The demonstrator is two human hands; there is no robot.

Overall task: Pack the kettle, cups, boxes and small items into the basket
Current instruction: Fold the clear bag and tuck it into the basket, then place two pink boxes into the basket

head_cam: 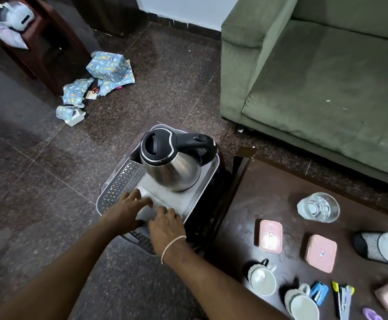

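A steel kettle (174, 169) with a black lid and handle stands in the far half of the grey perforated basket (116, 181). My left hand (128, 209) and my right hand (165, 225) reach into the basket's near end and hold a pale flat box (157, 199) from both sides, low against the basket floor. On the dark table (257, 192) to the right lie two pink boxes (270, 235) (320, 253), a clear glass (318, 207), two white cups (263, 280) (303, 306), a blue stapler (319, 292) and pens (343, 301).
The basket sits on a dark stand beside the table's left edge. A green sofa (315, 77) fills the right rear. Blue wrapped parcels (107, 65) lie on the stone floor at the back left, near a wooden cabinet (38, 42). A slippered foot (379, 247) rests on the table's right.
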